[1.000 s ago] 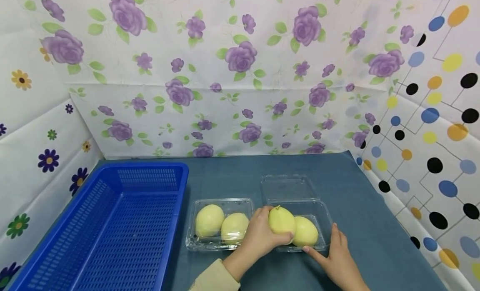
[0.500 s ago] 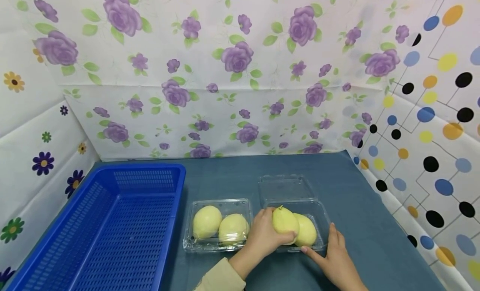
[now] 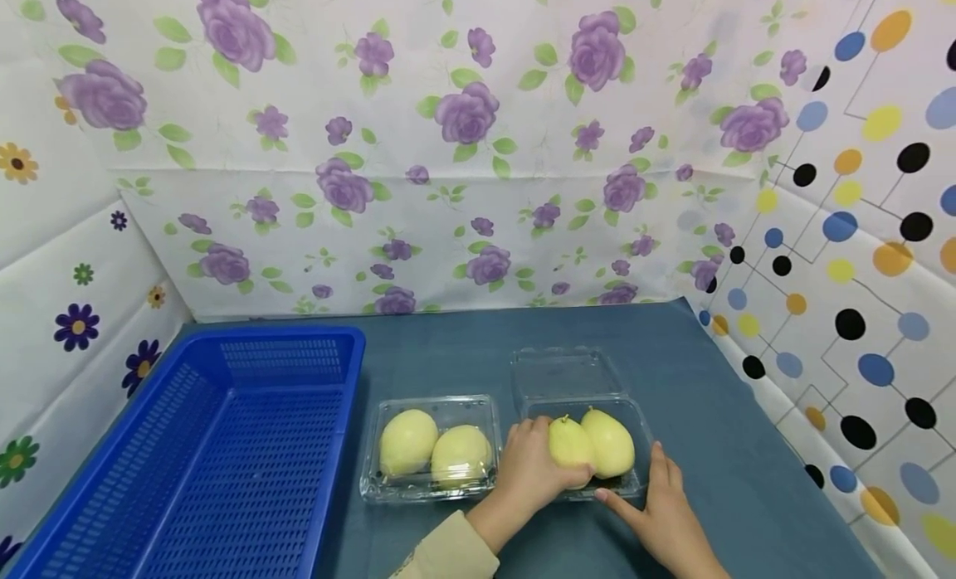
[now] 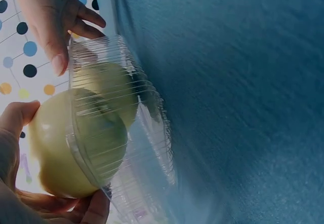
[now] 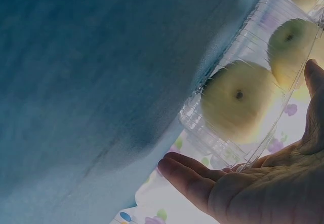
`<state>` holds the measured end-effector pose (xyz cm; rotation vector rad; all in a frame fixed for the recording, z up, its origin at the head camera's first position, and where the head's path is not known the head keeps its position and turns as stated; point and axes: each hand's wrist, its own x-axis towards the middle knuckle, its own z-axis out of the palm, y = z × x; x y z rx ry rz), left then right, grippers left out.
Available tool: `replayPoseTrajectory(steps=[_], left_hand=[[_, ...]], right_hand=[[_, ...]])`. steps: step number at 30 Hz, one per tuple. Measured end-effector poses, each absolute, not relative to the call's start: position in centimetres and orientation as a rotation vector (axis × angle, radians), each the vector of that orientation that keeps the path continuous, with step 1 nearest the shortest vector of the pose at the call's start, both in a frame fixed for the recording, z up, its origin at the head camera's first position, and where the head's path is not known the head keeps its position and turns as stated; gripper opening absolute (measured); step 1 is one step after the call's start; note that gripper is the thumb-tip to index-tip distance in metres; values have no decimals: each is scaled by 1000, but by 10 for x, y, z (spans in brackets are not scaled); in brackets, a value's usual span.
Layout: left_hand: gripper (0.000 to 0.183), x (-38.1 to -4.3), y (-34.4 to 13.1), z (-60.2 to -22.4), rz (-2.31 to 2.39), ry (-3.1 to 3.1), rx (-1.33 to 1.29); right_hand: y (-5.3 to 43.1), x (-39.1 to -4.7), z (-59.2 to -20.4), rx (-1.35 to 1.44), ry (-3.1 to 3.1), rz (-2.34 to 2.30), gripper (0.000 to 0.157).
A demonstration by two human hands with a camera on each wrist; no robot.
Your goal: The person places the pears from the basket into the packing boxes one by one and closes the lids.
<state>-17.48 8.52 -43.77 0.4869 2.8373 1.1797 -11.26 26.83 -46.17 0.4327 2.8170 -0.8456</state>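
Note:
My left hand (image 3: 526, 463) grips a yellow-green pear (image 3: 569, 445) with a short stem, inside the right-hand clear plastic clamshell box (image 3: 644, 479). A second pear (image 3: 611, 446) leans close against it on the right. In the left wrist view, thumb and fingers wrap the held pear (image 4: 53, 143), which is partly behind the ribbed box wall. My right hand (image 3: 660, 513) touches the box's right front corner, fingers straight along the side and thumb at the front edge. From the right wrist, the pear (image 5: 238, 102) nearest that hand shows through the plastic.
The box's lid (image 3: 563, 373) lies folded back behind it. To the left stands another clear box (image 3: 381, 488) with two pears (image 3: 409, 442) inside, its lid apparently closed. A blue perforated basket (image 3: 351, 413) fills the left side of the blue-grey table (image 3: 448, 347). Patterned sheets surround the back and sides.
The held pear has come lower into the box, beside the other one. That other pear has tipped, its stem now showing at the top. My right hand stays at the box corner.

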Motion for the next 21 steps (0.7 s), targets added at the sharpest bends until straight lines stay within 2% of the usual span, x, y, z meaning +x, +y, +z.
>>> replayPoseTrajectory(steps=[12,21], left_hand=[[66,-179,89,-444,921,2944,642],[90,-180,94,-434,833,2909,607]], right_hand=[[266,-113,-461,450,2813,-841,126],[267,-113,-459,461,2803,-848,125]])
